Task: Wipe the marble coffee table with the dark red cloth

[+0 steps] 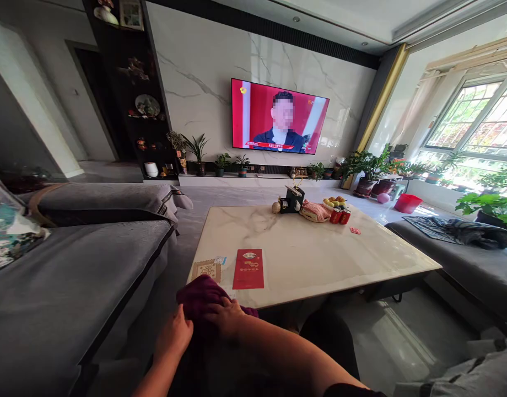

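Note:
A dark purple cloth (199,292) lies bunched on my lap at the near edge of the marble coffee table (311,259). My right hand (224,315) rests on top of the cloth with its fingers curled into the fabric. My left hand (174,333) holds the cloth's left side, fingers bent against it. A red envelope (248,268) lies flat on the table just beyond my hands, with a small patterned card (206,269) to its left.
At the table's far end stand a black holder (292,199), a basket of fruit (335,203) and two red cans (340,215). Grey sofas flank the table left (71,275) and right (464,259). A wall television (278,117) is on; potted plants line the window.

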{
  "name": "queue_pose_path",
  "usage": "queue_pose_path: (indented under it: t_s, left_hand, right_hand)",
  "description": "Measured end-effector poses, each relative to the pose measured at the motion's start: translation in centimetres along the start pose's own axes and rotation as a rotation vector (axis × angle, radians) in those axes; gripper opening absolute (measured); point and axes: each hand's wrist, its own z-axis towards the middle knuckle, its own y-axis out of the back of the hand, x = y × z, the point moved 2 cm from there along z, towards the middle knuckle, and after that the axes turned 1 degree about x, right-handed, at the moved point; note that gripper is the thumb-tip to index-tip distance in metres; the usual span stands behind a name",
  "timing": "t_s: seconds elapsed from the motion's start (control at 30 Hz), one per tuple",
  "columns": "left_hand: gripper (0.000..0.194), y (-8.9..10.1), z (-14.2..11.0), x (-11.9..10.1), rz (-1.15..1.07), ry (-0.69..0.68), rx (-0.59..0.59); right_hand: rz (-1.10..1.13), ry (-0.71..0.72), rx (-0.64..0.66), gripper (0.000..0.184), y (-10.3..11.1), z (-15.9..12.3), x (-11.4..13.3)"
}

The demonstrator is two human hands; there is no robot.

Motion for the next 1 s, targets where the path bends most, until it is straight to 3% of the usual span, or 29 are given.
queue_pose_path:
  t_s: [0.13, 0.27, 0.43, 0.6, 0.8, 0.9, 1.0]
  left_hand:
    - [0.063, -0.2, 0.2, -0.1, 0.047, -0.022, -0.005]
    - [0.064, -0.2, 0.6, -0.2, 0.058, -0.024, 0.017]
    - [0.065, -0.7, 1.5, -0.1, 0.069, -0.016, 0.024]
    - [0.063, -1.5, 2.0, 0.3, 0.099, -0.008, 0.022]
    - [0.061, -1.6, 1.8, 0.4, 0.092, -0.018, 0.005]
    - [0.061, -1.7, 1.7, 0.5, 0.086, -0.028, -0.013]
    - [0.061, -1.8, 1.4, 0.5, 0.08, -0.022, -0.023]
  right_hand:
    - [0.07, -0.165, -0.095, 0.082, 2.0, -2.0, -5.2]
    - [0.114, -0.408, -0.148, 0.075, 4.2, -5.8, -13.5]
    - [0.151, -0.675, -0.197, 0.076, 5.4, -12.9, -24.4]
    - [0.184, -0.902, -0.248, 0.075, 5.0, -21.2, -32.3]
    - [0.221, -1.169, -0.272, 0.082, 4.2, -29.3, -37.4]
    - [0.223, -1.277, -0.27, 0.088, 4.2, -30.7, -37.8]
    - [0.213, -1.336, -0.267, 0.086, 4.3, -29.8, -36.8]
